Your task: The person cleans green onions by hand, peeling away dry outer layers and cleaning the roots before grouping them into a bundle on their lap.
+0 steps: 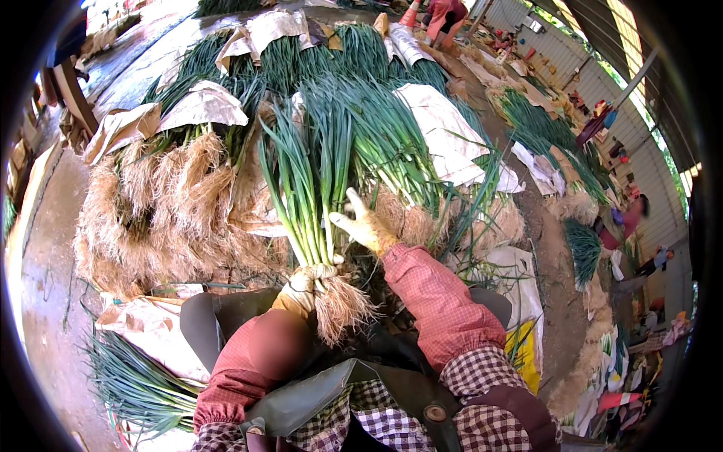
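Upright in front of me stands a bunch of green onions (305,188), long dark leaves on top, pale stems below and tan roots hanging at the bottom. My left hand (300,290), in a cream glove, is wrapped round the lower stems just above the roots. My right hand (369,228), gloved in yellowish cream, is beside the stems on their right; its thumb and fingers are apart and it grips nothing. Whether its fingertips touch the outer stems I cannot tell. More green onions (392,143) lie right behind the bunch.
A thick heap of rooty onions (173,196) lies at the left, partly under paper sheets (203,105). Trimmed-looking green onions (143,380) rest at lower left. White sheets (452,135) cover some at the right. Other people (633,218) are at work along the far right.
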`<action>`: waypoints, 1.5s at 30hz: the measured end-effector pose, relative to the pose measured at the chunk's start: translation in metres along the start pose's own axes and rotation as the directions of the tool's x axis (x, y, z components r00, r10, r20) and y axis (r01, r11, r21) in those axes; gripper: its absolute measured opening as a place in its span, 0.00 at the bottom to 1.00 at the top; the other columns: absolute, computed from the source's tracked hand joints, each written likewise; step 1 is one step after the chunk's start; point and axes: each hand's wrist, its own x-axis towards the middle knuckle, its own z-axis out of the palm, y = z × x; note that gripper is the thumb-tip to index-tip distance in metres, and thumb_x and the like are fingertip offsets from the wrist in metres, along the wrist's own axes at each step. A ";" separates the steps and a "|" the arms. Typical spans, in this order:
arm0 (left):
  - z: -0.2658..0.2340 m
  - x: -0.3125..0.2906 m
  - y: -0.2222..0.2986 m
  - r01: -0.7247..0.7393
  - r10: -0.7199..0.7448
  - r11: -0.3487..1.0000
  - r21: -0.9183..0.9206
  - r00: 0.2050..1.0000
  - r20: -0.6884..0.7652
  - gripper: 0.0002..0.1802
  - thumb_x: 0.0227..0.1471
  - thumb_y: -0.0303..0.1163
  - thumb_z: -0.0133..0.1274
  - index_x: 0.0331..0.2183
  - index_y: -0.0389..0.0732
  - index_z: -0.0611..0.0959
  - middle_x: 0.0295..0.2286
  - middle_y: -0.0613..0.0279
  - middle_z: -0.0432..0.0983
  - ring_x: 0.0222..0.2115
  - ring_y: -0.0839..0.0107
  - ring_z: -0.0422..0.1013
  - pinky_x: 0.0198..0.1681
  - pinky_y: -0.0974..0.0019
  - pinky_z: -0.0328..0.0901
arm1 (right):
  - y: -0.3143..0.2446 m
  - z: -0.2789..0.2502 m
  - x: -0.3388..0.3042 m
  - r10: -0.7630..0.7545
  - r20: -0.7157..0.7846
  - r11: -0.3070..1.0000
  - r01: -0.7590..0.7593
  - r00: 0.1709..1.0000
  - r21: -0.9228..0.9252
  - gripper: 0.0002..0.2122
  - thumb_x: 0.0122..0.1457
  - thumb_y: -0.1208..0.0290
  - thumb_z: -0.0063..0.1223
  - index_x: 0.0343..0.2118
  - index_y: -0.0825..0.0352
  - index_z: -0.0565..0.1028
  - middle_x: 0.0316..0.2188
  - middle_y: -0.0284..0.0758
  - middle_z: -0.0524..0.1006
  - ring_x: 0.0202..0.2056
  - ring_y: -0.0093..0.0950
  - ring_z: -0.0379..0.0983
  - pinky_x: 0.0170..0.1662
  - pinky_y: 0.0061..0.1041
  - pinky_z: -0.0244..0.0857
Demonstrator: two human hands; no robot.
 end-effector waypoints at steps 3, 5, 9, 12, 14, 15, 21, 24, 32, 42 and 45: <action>-0.015 0.001 0.001 -0.050 0.061 0.982 0.182 0.996 -0.059 0.17 0.41 0.20 0.48 0.39 0.32 0.73 0.32 0.50 0.73 0.33 0.57 0.71 0.38 0.60 0.67 | -0.011 0.000 -0.022 0.103 0.325 0.988 -0.058 0.940 -0.144 0.18 0.55 0.59 0.46 0.40 0.70 0.67 0.24 0.36 0.72 0.21 0.25 0.69 0.27 0.25 0.65; -0.012 0.000 0.001 -0.063 0.068 0.996 0.065 0.994 -0.084 0.16 0.41 0.20 0.48 0.38 0.32 0.74 0.31 0.50 0.73 0.31 0.58 0.71 0.37 0.60 0.68 | -0.012 -0.002 -0.047 -0.155 0.315 0.939 0.239 0.936 -0.248 0.10 0.55 0.64 0.46 0.32 0.66 0.70 0.20 0.32 0.71 0.18 0.23 0.67 0.23 0.23 0.63; -0.033 0.009 -0.003 0.013 -0.019 0.986 -0.168 0.999 -0.034 0.12 0.38 0.21 0.48 0.32 0.34 0.75 0.28 0.49 0.73 0.31 0.56 0.71 0.37 0.56 0.67 | -0.038 -0.061 -0.073 -0.037 0.282 0.920 -0.078 0.959 0.385 0.03 0.56 0.75 0.45 0.30 0.67 0.72 0.22 0.30 0.73 0.18 0.15 0.64 0.19 0.13 0.59; -0.015 -0.001 0.002 -0.017 0.011 0.974 -0.225 1.000 -0.026 0.15 0.40 0.20 0.49 0.36 0.33 0.75 0.31 0.48 0.73 0.33 0.55 0.71 0.38 0.55 0.68 | -0.014 -0.118 -0.064 0.249 -0.046 0.942 -0.231 0.967 0.244 0.06 0.55 0.73 0.46 0.33 0.68 0.71 0.28 0.33 0.74 0.22 0.18 0.67 0.22 0.15 0.62; -0.006 -0.006 0.003 0.009 -0.007 0.979 -0.203 1.000 0.009 0.17 0.38 0.20 0.50 0.36 0.33 0.74 0.33 0.49 0.72 0.34 0.55 0.70 0.39 0.54 0.67 | 0.030 -0.110 -0.053 -0.162 -0.177 0.942 0.099 0.971 -0.321 0.11 0.54 0.67 0.48 0.38 0.68 0.71 0.32 0.38 0.75 0.28 0.24 0.71 0.30 0.22 0.66; -0.003 -0.007 0.005 0.014 -0.009 0.981 -0.194 1.000 0.024 0.18 0.38 0.21 0.50 0.37 0.34 0.74 0.33 0.49 0.72 0.35 0.54 0.70 0.39 0.53 0.67 | 0.028 -0.093 -0.047 -0.108 -0.087 0.945 0.075 0.990 -0.318 0.20 0.53 0.60 0.50 0.46 0.67 0.67 0.40 0.43 0.72 0.33 0.29 0.72 0.35 0.29 0.67; 0.031 -0.050 0.016 0.065 0.022 0.966 -0.248 0.943 0.333 0.21 0.33 0.24 0.51 0.37 0.32 0.74 0.37 0.42 0.69 0.30 0.54 0.70 0.36 0.54 0.67 | -0.018 -0.001 -0.049 -0.092 0.403 0.367 -0.346 0.910 0.864 0.17 0.56 0.70 0.47 0.49 0.66 0.63 0.35 0.30 0.72 0.29 0.17 0.69 0.24 0.11 0.59; 0.037 -0.057 0.015 0.079 -0.029 0.975 -0.207 0.972 0.235 0.22 0.33 0.24 0.51 0.37 0.30 0.74 0.37 0.44 0.70 0.33 0.52 0.70 0.40 0.51 0.65 | -0.018 -0.001 -0.053 -0.032 0.350 0.442 -0.301 0.936 0.845 0.11 0.56 0.71 0.47 0.40 0.68 0.70 0.29 0.29 0.74 0.22 0.16 0.66 0.19 0.11 0.57; 0.011 -0.031 -0.025 0.138 -0.160 0.982 -0.132 0.971 -0.177 0.11 0.40 0.23 0.50 0.31 0.30 0.75 0.25 0.53 0.73 0.28 0.59 0.71 0.36 0.59 0.68 | 0.039 0.029 -0.078 0.236 0.055 0.934 -0.242 0.970 0.262 0.20 0.56 0.52 0.43 0.29 0.68 0.72 0.15 0.36 0.70 0.18 0.28 0.67 0.24 0.28 0.61; 0.017 -0.013 -0.028 -0.003 -0.055 0.977 -0.214 0.963 -0.263 0.13 0.39 0.20 0.48 0.32 0.28 0.73 0.28 0.48 0.72 0.29 0.60 0.71 0.37 0.61 0.68 | 0.020 -0.111 -0.120 0.315 -0.489 0.666 0.178 0.813 0.724 0.10 0.59 0.67 0.40 0.23 0.64 0.67 0.12 0.26 0.63 0.12 0.13 0.62 0.11 0.12 0.56; 0.026 -0.013 -0.029 0.043 -0.088 0.956 -0.291 0.986 -0.143 0.15 0.38 0.20 0.49 0.34 0.28 0.73 0.29 0.45 0.72 0.30 0.59 0.71 0.38 0.58 0.68 | 0.092 -0.229 -0.129 0.437 -0.725 0.646 0.376 0.532 0.665 0.08 0.59 0.70 0.39 0.24 0.63 0.67 0.15 0.27 0.68 0.11 0.12 0.56 0.09 0.10 0.48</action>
